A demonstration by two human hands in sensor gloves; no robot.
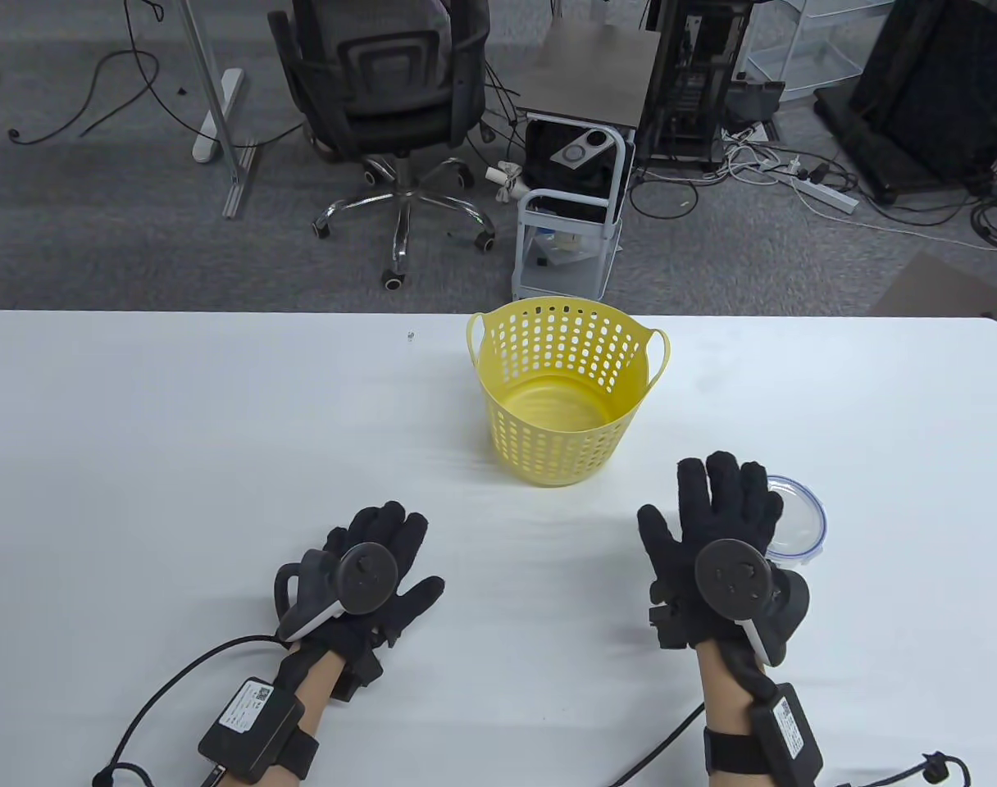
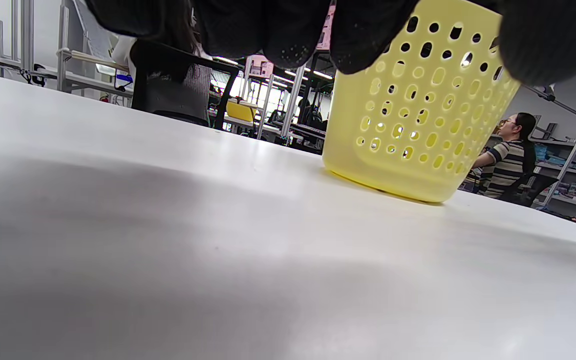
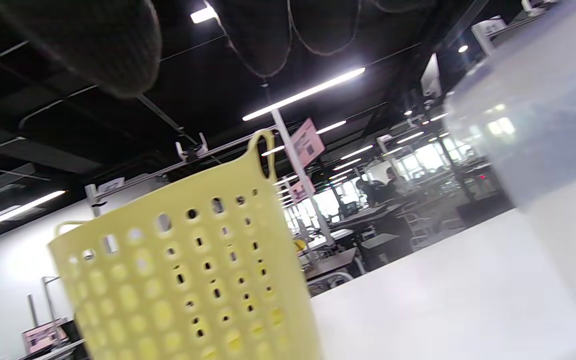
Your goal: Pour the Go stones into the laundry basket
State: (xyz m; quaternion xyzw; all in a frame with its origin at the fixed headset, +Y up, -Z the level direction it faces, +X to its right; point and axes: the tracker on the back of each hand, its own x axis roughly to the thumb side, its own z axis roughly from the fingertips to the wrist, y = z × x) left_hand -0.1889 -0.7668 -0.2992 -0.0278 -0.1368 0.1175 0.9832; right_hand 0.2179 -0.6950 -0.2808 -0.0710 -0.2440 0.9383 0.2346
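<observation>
A yellow perforated laundry basket (image 1: 566,388) stands upright at the table's far middle, and its inside shows nothing in it. It also shows in the left wrist view (image 2: 418,110) and the right wrist view (image 3: 183,280). A clear round container with a blue-rimmed lid (image 1: 794,521) sits at the right. It looms blurred in the right wrist view (image 3: 543,125). My right hand (image 1: 689,510) is open with fingers spread, partly covering the container's left side. I cannot tell whether it touches it. My left hand (image 1: 400,553) lies open and empty on the table. No Go stones are visible.
A tiny object (image 1: 411,335) lies near the white table's (image 1: 179,426) far edge. Beyond that edge stand an office chair (image 1: 388,98) and a small cart (image 1: 572,213) on the floor. Cables run from both wrists to the near edge.
</observation>
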